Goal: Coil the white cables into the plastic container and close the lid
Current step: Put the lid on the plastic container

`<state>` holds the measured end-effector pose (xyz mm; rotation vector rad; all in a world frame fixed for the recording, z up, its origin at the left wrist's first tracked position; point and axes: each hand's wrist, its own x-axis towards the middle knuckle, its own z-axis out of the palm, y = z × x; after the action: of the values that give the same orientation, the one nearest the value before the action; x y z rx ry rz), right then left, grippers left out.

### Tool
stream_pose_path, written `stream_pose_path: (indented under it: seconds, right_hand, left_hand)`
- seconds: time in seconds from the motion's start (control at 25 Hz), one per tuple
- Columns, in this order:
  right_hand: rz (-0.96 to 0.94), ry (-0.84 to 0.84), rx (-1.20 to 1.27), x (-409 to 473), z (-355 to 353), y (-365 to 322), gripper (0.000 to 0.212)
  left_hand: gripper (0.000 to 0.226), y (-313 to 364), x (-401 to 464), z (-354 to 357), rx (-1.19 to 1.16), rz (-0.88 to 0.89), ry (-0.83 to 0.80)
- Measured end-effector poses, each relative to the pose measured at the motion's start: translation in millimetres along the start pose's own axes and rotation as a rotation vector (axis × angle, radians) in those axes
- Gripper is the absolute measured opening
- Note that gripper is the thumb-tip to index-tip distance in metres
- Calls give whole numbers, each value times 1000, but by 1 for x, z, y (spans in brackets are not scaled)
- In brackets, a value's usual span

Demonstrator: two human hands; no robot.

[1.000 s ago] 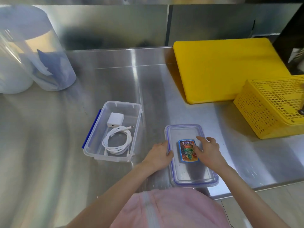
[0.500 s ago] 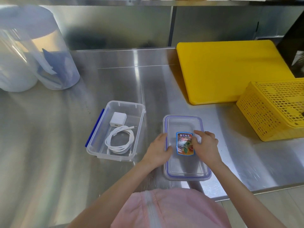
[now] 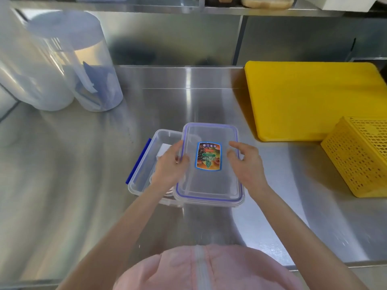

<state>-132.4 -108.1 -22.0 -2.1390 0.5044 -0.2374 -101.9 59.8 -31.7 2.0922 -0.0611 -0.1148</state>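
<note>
A clear plastic lid with a blue seal and a coloured sticker is lifted off the steel counter. My left hand grips its left edge and my right hand grips its right edge. The lid overlaps the right part of the open clear plastic container, which has a blue clip on its left side. A white charger block shows inside the container. The coiled white cable is mostly hidden behind my left hand and the lid.
A yellow cutting board lies at the back right, with a yellow mesh basket in front of it. Two large translucent tubs stand at the back left. The counter's front edge runs near my body.
Both hands have lifted the lid from the counter on the right and carried it left, so it now partly covers the container. The camera view has also shifted.
</note>
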Motion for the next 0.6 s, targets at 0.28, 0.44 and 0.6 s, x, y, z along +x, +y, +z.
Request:
stream_pose_path:
  seconds: [0.28, 0.44, 0.6]
  right_hand:
    - [-42, -236, 96, -13, 57, -25, 40]
    - [-62, -312, 48, -20, 76, -24, 46]
    - [-55, -334, 51, -19, 80, -22, 47]
  left_hand:
    - [35, -32, 16, -54, 107, -96, 92]
    - [33, -43, 26, -66, 137, -76, 63]
    - [37, -55, 31, -65, 119, -70, 27]
